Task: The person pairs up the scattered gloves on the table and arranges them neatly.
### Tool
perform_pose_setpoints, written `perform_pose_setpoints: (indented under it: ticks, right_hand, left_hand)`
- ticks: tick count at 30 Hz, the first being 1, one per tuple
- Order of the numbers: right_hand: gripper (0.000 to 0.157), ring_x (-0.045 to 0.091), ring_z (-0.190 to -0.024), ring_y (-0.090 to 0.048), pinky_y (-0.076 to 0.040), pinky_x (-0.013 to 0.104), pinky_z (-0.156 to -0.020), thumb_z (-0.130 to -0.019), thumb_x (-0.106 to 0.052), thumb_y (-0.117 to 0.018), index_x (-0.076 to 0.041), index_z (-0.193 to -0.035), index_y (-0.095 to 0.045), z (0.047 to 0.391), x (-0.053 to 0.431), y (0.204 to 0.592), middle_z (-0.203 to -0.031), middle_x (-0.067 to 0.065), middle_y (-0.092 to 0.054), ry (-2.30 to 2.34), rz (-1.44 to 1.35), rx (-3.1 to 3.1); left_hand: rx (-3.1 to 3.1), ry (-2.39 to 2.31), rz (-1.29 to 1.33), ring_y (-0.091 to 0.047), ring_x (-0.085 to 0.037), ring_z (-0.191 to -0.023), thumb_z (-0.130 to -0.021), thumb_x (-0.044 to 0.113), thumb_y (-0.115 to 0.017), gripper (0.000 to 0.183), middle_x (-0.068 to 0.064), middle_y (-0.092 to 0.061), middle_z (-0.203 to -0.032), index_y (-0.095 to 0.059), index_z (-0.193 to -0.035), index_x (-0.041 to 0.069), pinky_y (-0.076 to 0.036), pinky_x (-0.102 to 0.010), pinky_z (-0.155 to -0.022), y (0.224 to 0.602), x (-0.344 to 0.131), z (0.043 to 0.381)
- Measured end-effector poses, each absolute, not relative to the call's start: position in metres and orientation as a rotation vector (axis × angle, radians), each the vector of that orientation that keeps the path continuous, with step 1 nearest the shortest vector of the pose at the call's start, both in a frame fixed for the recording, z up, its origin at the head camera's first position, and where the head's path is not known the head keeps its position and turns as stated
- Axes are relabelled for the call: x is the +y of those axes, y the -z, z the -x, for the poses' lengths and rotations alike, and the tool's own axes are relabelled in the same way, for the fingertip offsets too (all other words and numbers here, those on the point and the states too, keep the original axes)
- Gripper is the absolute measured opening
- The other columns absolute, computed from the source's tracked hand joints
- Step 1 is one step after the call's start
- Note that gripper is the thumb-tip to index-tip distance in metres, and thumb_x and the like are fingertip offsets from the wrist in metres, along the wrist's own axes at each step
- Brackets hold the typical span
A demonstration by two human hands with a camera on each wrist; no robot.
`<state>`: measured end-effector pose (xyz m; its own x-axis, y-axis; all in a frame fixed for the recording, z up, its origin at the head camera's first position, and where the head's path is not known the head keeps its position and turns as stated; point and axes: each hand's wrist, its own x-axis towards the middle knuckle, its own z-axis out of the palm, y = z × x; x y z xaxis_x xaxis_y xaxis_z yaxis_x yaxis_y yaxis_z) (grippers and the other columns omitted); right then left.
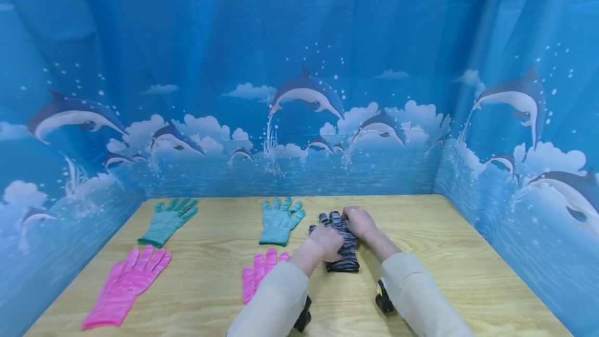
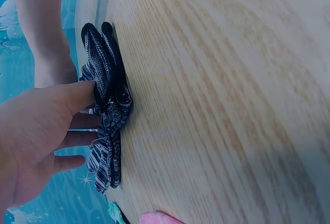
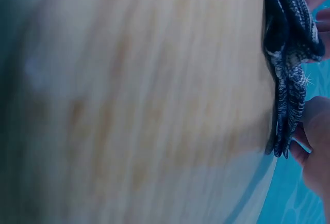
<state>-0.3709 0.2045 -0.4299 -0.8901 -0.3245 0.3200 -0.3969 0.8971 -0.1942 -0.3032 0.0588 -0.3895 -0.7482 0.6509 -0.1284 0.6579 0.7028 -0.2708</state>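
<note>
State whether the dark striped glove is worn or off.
Off: the dark striped glove lies on the table; the left hand and right hand are bare.

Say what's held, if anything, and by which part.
Left hand touches the dark striped glove, right hand its finger end; whether either grips can't be told.

We see a pale wood-grain worktop (image 1: 201, 295) bordered along its far, left and right edges by a blue curtain (image 1: 393, 25) printed with leaping dolphins (image 1: 306, 90), white clouds (image 1: 201, 130) and sea (image 1: 388, 177), softly folded above the far left corner
</note>
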Motion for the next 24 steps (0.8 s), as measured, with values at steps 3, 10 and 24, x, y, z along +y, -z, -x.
perform_pose_setpoints:
  ticks: [3, 10, 24]
  right_hand:
    - [0.006, 0.027, -0.087, -0.057, -0.047, 0.041, -0.078, -0.078, -0.003, -0.066, -0.006, -0.082, -0.069, 0.37, 0.207, 0.431, -0.09, 0.008, -0.062, -0.292, -0.574, -2.763]
    - [0.011, 0.025, -0.09, -0.055, -0.046, 0.04, -0.078, -0.077, -0.003, -0.066, -0.01, -0.083, -0.073, 0.366, 0.217, 0.427, -0.093, 0.006, -0.064, -0.162, -0.743, -2.696]
    - [0.016, 0.025, -0.091, -0.054, -0.043, 0.042, -0.079, -0.078, -0.004, -0.066, -0.011, -0.091, -0.072, 0.362, 0.228, 0.425, -0.095, 0.004, -0.067, -0.159, -0.9, -2.692]
  left_hand:
    - [2.878, 0.472, -1.113, -0.059, -0.015, -0.093, -0.084, 0.047, -0.063, 0.028, 0.005, -0.064, -0.093, -0.068, -0.089, 0.02, -0.042, -0.034, -0.09, 0.39, 0.059, 0.303]
    - [2.895, 0.483, -1.127, -0.059, -0.014, -0.09, -0.083, 0.048, -0.063, 0.028, 0.005, -0.064, -0.09, -0.068, -0.088, 0.021, -0.043, -0.033, -0.087, 0.391, 0.057, 0.302]
    - [2.889, 0.481, -1.105, -0.059, -0.014, -0.093, -0.084, 0.049, -0.062, 0.029, 0.005, -0.064, -0.093, -0.068, -0.092, 0.021, -0.043, -0.033, -0.089, 0.391, 0.058, 0.303]
